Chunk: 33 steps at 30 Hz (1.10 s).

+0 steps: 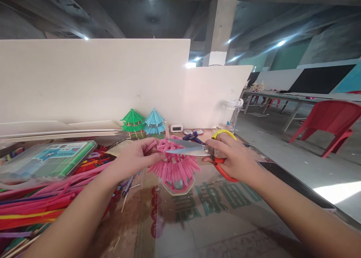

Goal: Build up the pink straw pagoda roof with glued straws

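Note:
In front of me on the work surface stands a pink tiered pavilion model [176, 169], its fringed roof made of pink strips, on a pale base with cut corners. My right hand [229, 151] is closed round the handles of scissors [188, 150], one yellow and one orange-red. Their blades are apart and point left across the model's upper part. At the model's upper left, my left hand [137, 153] pinches a short pink strip [150, 147] between thumb and fingers. The blades partly cover the model's top.
Behind stand a green pavilion [132, 121], a blue pavilion [154, 121], a small clock [176, 128], a blue glue gun [193, 136] and a clear jug [229, 115]. Coloured strips [56, 192] and a plastic case [47, 160] lie left. A dark flat device [296, 184] lies right.

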Available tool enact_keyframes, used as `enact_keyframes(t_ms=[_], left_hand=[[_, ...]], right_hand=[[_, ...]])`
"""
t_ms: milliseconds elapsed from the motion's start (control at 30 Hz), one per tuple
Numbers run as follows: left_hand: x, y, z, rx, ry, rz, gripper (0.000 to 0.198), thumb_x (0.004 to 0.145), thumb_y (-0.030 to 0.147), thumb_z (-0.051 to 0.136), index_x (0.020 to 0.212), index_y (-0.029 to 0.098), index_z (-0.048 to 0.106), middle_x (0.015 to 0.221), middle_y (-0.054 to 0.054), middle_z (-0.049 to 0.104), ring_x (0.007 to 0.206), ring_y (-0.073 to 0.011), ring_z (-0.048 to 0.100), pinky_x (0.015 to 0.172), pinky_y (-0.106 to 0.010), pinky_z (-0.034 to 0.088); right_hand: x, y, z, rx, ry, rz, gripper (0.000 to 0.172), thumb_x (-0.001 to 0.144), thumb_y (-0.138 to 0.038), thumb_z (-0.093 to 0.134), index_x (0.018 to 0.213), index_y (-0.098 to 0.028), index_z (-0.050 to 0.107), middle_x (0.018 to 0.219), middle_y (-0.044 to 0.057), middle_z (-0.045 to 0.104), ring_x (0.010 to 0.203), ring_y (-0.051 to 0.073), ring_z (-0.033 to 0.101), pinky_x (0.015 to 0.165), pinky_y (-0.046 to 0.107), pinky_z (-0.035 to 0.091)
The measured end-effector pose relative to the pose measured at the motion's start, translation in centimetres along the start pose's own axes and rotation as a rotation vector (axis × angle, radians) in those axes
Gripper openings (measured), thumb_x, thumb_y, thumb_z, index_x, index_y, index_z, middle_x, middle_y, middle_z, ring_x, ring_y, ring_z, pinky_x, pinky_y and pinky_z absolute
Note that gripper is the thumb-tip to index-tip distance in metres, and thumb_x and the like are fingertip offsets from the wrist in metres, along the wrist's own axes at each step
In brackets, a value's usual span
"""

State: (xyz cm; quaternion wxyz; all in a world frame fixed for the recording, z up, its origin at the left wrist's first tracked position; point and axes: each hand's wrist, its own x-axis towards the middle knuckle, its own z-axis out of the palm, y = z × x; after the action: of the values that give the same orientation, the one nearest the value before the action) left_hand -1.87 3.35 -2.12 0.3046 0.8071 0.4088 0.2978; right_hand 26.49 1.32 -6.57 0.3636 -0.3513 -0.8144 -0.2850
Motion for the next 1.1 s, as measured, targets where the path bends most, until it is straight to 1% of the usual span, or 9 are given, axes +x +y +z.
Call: enact_keyframes(t_ms=[133,267,433,667,833,933,1000,1033,1100], left_hand=[[-0.05,0.02,-0.02,-0.018,-0.015,0.007,0.029,0.075,0.045,0.064,0.075,0.017,0.057,0.063,0.005,0.042,0.056,-0.0096,0.039,0.050,-0.021,0.030],[-0.09,0.14,-0.08,-0.018,-0.027,0.017,0.029,0.073,0.045,0.065,0.075,0.016,0.060,0.062,0.004,0.044,0.056,-0.0099,0.040,0.050,-0.021,0.032],[-0.12,0.26,-0.17,-0.009,-0.025,0.019,0.027,0.073,0.043,0.065,0.079,0.016,0.062,0.063,0.004,0.046,0.058,-0.0105,0.042,0.051,-0.021,0.033],[-0.05,0.19,-0.18,0.013,-0.086,0.002,0.026,0.077,0.042,0.061,0.078,0.016,0.059,0.065,0.004,0.041,0.060,-0.0101,0.038,0.053,-0.021,0.031],[-0.03,0.12,-0.18,0.016,-0.146,0.010,0.028,0.079,0.044,0.059,0.076,0.016,0.055,0.066,0.005,0.038,0.060,-0.0099,0.034,0.053,-0.021,0.028],[0.01,0.11,-0.16,0.039,-0.151,0.019,0.027,0.079,0.043,0.060,0.074,0.017,0.052,0.066,0.005,0.037,0.060,-0.0100,0.035,0.054,-0.021,0.029],[0.06,0.02,-0.15,0.063,-0.134,0.020,0.026,0.078,0.040,0.061,0.071,0.018,0.050,0.064,0.006,0.035,0.058,-0.0094,0.034,0.053,-0.021,0.028],[0.10,-0.06,-0.16,0.073,-0.125,0.021,0.026,0.078,0.039,0.061,0.069,0.018,0.049,0.063,0.006,0.034,0.057,-0.0091,0.033,0.052,-0.021,0.028],[0.20,-0.30,-0.23,0.072,-0.118,0.026,0.025,0.077,0.038,0.061,0.069,0.018,0.050,0.063,0.006,0.036,0.057,-0.0092,0.035,0.052,-0.021,0.029]], right_hand=[[0.06,-0.11,-0.19,-0.023,-0.010,0.001,0.031,0.093,-0.045,0.046,0.100,-0.017,0.058,0.078,0.007,0.053,0.068,0.019,0.048,0.056,0.028,0.038],[0.01,-0.18,-0.34,-0.049,-0.025,0.018,0.033,0.093,-0.046,0.045,0.099,-0.017,0.060,0.077,0.007,0.052,0.068,0.019,0.047,0.055,0.028,0.036],[-0.11,-0.16,-0.50,-0.093,-0.014,-0.007,0.038,0.094,-0.049,0.042,0.099,-0.016,0.060,0.075,0.006,0.052,0.067,0.018,0.048,0.055,0.027,0.036],[-0.27,-0.19,-0.70,-0.166,0.021,-0.045,0.048,0.093,-0.055,0.040,0.096,-0.015,0.064,0.069,0.006,0.054,0.064,0.017,0.048,0.050,0.026,0.031],[-0.55,-0.04,-0.78,-0.250,0.031,-0.087,0.043,0.094,-0.051,0.041,0.092,-0.016,0.067,0.067,0.006,0.058,0.062,0.017,0.049,0.048,0.027,0.028],[-0.80,0.10,-0.68,-0.260,0.043,-0.124,0.039,0.096,-0.044,0.041,0.093,-0.015,0.067,0.063,0.004,0.057,0.055,0.015,0.048,0.047,0.027,0.029],[-0.88,0.13,-0.55,-0.244,0.049,-0.139,0.035,0.097,-0.040,0.041,0.094,-0.015,0.066,0.062,0.004,0.058,0.053,0.015,0.048,0.047,0.028,0.031],[-0.88,0.13,-0.49,-0.218,0.057,-0.127,0.034,0.096,-0.040,0.041,0.094,-0.016,0.065,0.063,0.004,0.059,0.053,0.015,0.050,0.048,0.027,0.032],[-0.76,0.14,-0.35,-0.114,0.095,-0.052,0.033,0.095,-0.044,0.043,0.097,-0.017,0.063,0.067,0.004,0.060,0.056,0.016,0.053,0.050,0.027,0.036]])
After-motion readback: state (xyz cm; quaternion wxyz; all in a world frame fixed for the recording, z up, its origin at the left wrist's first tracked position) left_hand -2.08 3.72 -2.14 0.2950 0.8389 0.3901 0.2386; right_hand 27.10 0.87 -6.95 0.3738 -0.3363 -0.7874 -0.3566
